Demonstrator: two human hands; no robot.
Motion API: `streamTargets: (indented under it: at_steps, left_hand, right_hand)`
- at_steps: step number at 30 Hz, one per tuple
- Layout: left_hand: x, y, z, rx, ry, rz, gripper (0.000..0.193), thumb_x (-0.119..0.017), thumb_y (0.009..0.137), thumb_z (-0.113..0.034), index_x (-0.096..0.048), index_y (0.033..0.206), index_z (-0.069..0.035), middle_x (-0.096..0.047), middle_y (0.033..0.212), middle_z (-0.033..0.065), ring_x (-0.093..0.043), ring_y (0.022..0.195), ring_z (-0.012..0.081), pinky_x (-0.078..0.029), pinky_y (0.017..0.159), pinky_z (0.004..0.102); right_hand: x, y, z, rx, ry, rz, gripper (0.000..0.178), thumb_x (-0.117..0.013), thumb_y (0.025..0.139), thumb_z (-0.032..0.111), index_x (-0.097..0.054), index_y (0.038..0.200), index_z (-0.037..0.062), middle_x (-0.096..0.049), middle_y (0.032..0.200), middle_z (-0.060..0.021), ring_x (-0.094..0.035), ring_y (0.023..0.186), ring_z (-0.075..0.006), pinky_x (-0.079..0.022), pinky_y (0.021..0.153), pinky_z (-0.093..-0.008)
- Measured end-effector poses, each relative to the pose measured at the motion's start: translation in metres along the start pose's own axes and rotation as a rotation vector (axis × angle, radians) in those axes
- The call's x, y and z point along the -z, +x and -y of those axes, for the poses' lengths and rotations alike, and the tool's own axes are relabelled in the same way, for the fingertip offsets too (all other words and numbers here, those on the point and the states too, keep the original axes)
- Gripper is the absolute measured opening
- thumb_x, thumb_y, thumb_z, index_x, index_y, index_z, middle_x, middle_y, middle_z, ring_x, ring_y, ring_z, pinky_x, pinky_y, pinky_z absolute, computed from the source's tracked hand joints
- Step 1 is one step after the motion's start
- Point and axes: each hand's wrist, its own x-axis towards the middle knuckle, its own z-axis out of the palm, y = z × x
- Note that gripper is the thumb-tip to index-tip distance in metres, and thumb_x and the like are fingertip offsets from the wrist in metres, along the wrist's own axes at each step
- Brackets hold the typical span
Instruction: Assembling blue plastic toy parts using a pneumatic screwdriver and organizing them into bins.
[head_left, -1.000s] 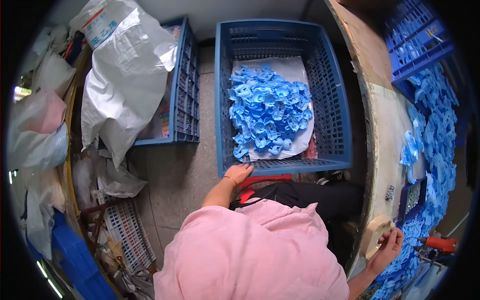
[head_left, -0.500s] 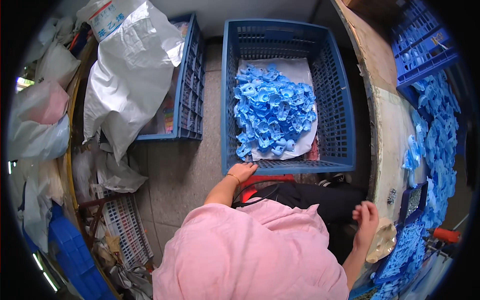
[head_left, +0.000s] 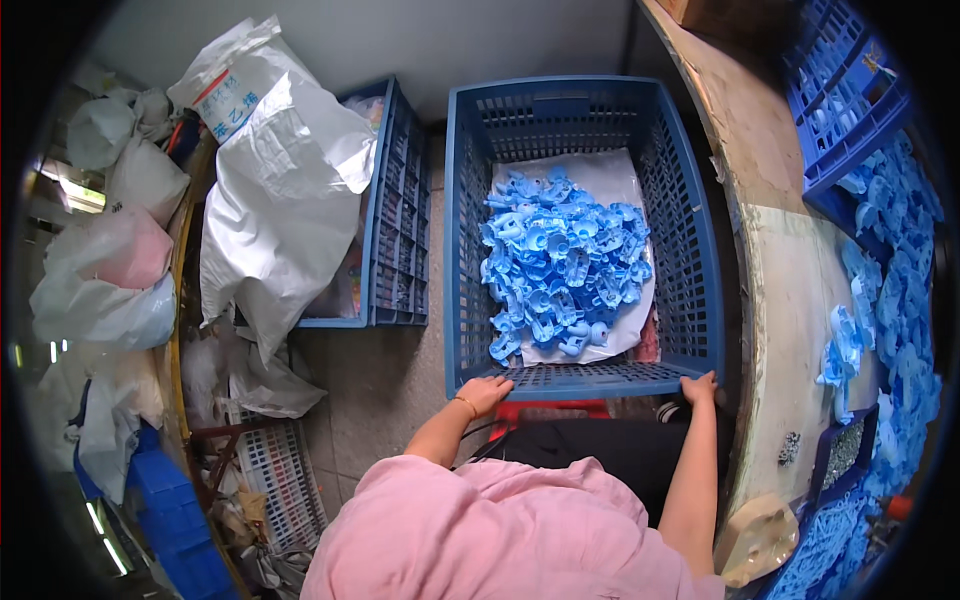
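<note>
A large blue plastic crate (head_left: 585,384) with slatted walls stands in front of me. Inside it, a heap of light-blue moulded plastic parts (head_left: 565,255) lies on a white sheet (head_left: 618,175). Near the left corner, my left hand (head_left: 485,395) is closed over the crate's front rim. My right hand (head_left: 699,387) grips the same rim by the right corner, its arm stretched forward. The undersides of both hands are hidden.
Left of the crate, a white sack (head_left: 290,190) drapes over another blue crate (head_left: 400,230). A wooden bench (head_left: 775,300) runs along the right, with more blue parts (head_left: 905,280) beside it. A red stool (head_left: 550,409) shows under the front rim.
My right hand has moved from beside the bench forward to the crate's front right corner. The left hand stays on the rim. The whole view has shifted, placing the crate lower in it.
</note>
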Motion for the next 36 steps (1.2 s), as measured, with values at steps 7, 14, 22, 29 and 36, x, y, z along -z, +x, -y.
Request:
streamTargets:
  at_steps: [7,14,22,29,36]
  left_hand:
    - [-0.008,-0.011,0.007,0.055,-0.103,-0.124,0.028,-0.052,0.084,-0.011,-0.055,0.112,-0.009,-0.062,0.105,0.0117,-0.063,0.097,0.0300,-0.051,0.083,0.0403]
    - [0.002,-0.022,0.007,0.166,-0.143,-0.039,0.030,-0.050,0.085,-0.008,-0.055,0.114,-0.010,-0.063,0.107,0.0142,-0.063,0.095,0.0327,-0.051,0.082,0.0411]
    - [-0.009,-0.039,-0.006,0.296,-0.022,-0.116,0.028,-0.046,0.088,-0.008,-0.056,0.114,-0.011,-0.064,0.107,0.0144,-0.064,0.095,0.0332,-0.052,0.081,0.0425]
    - [-0.014,-0.028,-0.014,0.544,0.088,0.017,0.031,-0.047,0.087,-0.006,-0.055,0.116,-0.014,-0.064,0.107,0.0135,-0.061,0.103,0.0317,-0.049,0.088,0.0416]
    - [-0.019,-0.017,-0.022,0.677,0.184,0.101,0.030,-0.043,0.093,-0.013,-0.054,0.121,-0.016,-0.061,0.121,0.0084,-0.055,0.116,0.0256,-0.040,0.100,0.0381]
  right_hand:
    - [0.000,0.049,-0.004,-0.198,0.376,-0.135,0.090,-0.073,0.064,0.018,-0.030,0.141,-0.0018,-0.047,0.134,-0.0275,-0.050,0.121,-0.0395,-0.046,0.092,-0.0448]
    - [0.041,-0.004,0.027,-0.041,0.682,-0.036,0.081,-0.070,0.062,0.017,-0.041,0.137,0.0068,-0.060,0.110,-0.0146,-0.062,0.084,-0.0263,-0.050,0.059,-0.0350]
    - [0.088,-0.028,-0.017,0.161,0.902,0.466,0.089,-0.071,0.072,0.013,-0.027,0.149,0.0082,-0.059,0.113,-0.0093,-0.062,0.084,-0.0164,-0.054,0.065,-0.0295]
    - [0.092,-0.002,-0.049,0.266,0.824,0.760,0.081,-0.076,0.075,0.020,-0.031,0.142,0.0099,-0.055,0.121,-0.0064,-0.057,0.101,-0.0159,-0.049,0.083,-0.0285]
    - [0.088,0.003,-0.052,0.260,0.607,0.832,0.076,-0.079,0.075,0.032,-0.036,0.134,0.0109,-0.055,0.122,-0.0079,-0.056,0.104,-0.0169,-0.050,0.085,-0.0317]
